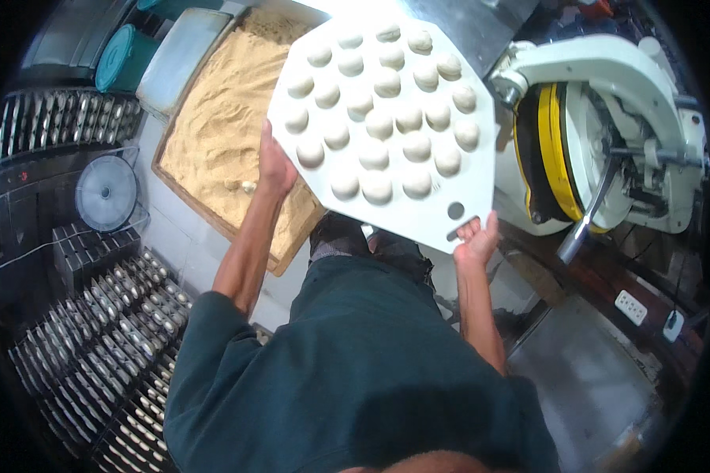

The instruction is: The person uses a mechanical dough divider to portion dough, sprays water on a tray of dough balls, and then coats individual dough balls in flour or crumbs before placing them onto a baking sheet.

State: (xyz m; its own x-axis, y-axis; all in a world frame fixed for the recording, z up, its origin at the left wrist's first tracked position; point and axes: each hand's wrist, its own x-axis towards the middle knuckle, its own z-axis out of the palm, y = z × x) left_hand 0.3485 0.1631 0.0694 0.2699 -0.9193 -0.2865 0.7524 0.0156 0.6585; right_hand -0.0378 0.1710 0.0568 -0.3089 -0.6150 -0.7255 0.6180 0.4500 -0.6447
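My two hands hold a flat white many-sided board [430,221] in front of me. Several round pale dough balls [379,124] are spread over its upper face. Along the board's left edge, my left hand [277,164] is closed, its thumb showing and most fingers hidden beneath. At the near right corner, my right hand [476,241] has its fingers hooked through a slot, next to a round hole. Under the board's left side lies a wooden-edged box [201,206] filled with tan crumbs [213,134], with one small pale lump on them.
A white machine [599,71] with a yellow and black band [552,150] and a metal lever [588,225] stands at right. Racks with rows of dough pieces [110,315] fill the lower left. A round fan [106,191] and a teal bin [121,59] are at left.
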